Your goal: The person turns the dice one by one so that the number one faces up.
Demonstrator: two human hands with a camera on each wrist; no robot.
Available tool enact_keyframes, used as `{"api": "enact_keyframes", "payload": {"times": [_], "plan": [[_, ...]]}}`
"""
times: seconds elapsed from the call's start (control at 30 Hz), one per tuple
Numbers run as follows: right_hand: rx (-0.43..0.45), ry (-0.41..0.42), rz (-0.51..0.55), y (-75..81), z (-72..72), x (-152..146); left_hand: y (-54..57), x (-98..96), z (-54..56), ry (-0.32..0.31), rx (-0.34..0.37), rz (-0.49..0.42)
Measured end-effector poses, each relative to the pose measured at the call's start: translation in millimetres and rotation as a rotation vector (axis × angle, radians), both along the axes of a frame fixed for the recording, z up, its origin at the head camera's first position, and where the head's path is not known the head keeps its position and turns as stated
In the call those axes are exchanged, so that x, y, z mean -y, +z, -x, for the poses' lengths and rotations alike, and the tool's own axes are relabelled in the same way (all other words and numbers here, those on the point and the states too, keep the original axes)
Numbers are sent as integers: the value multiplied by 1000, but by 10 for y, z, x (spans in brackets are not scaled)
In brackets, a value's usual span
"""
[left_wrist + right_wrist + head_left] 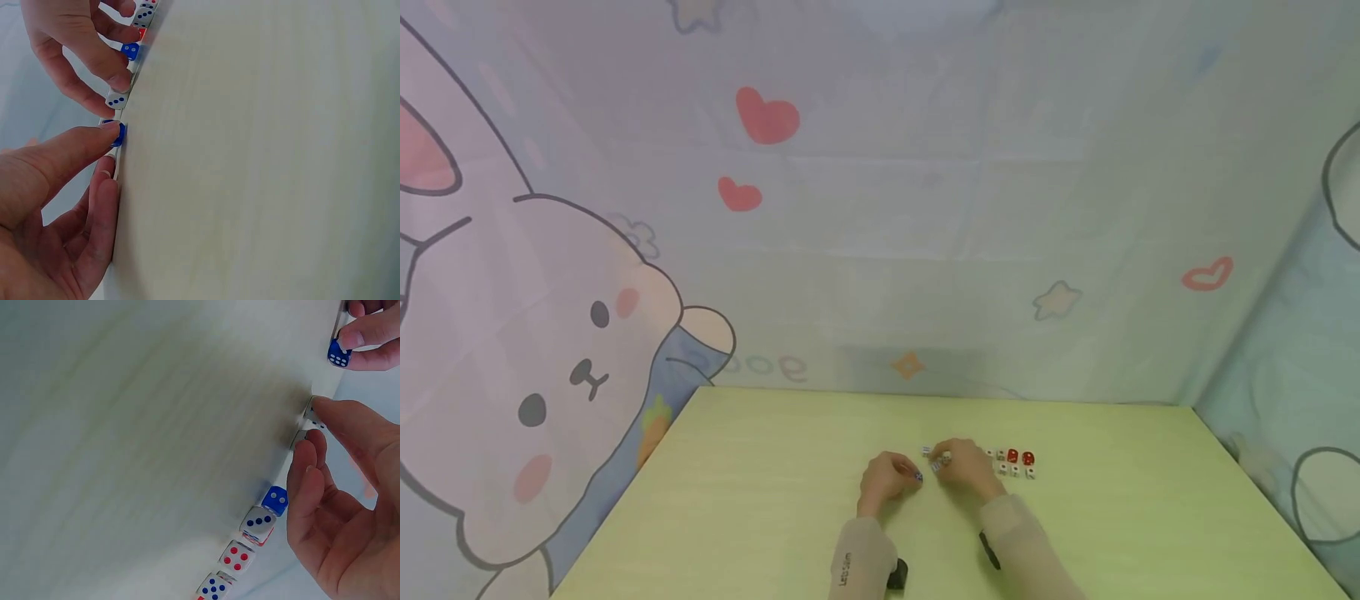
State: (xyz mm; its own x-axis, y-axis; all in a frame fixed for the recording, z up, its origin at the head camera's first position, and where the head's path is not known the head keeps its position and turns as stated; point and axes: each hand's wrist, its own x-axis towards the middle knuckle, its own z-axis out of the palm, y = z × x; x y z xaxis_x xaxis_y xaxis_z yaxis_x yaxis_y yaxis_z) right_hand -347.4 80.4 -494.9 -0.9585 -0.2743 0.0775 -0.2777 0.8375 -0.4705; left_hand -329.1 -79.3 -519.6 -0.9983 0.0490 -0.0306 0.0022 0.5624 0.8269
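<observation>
Near the middle of the table, my left hand (886, 479) pinches a blue die (339, 354) with white pips between thumb and finger. Just to its right, my right hand (967, 467) has its thumb and fingertips around small white dice on the tabletop. In the left wrist view, one white die (117, 100) with blue pips sits between its thumb and fingers. Its thumb partly covers a white die (312, 412) in the right wrist view; another is mostly hidden behind the fingertips. A separate white die (926, 451) lies between the hands, slightly farther back.
Right of the right hand, several dice stand in rows, among them two larger red dice (1028, 458). Closer in are a blue die (275, 500) and a white die (237, 557) with red pips. A patterned cloth (925, 250) hangs behind the pale table (760, 500).
</observation>
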Motion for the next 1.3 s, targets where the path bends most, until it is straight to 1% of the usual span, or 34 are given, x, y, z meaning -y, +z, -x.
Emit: {"api": "enact_keyframes", "payload": {"times": [0.2,0.43,0.53,0.7,0.93,1.3], "plan": [[-4,-10,-34,-18,-1,29,-9,-1,3,0,-11,13],[-36,-11,-61,-62,1,11,27,-1,-34,2,-7,2],[-29,-13,-43,-54,-18,-2,44,-2,-41,2,-10,4],[0,-18,-6,-38,-36,-30,59,-6,-43,3,9,-8],[3,-13,-20,-25,-57,-69,58,-6,-29,3,9,0],[10,5,3,-25,-71,-97,32,2,-11,0,-5,6]]}}
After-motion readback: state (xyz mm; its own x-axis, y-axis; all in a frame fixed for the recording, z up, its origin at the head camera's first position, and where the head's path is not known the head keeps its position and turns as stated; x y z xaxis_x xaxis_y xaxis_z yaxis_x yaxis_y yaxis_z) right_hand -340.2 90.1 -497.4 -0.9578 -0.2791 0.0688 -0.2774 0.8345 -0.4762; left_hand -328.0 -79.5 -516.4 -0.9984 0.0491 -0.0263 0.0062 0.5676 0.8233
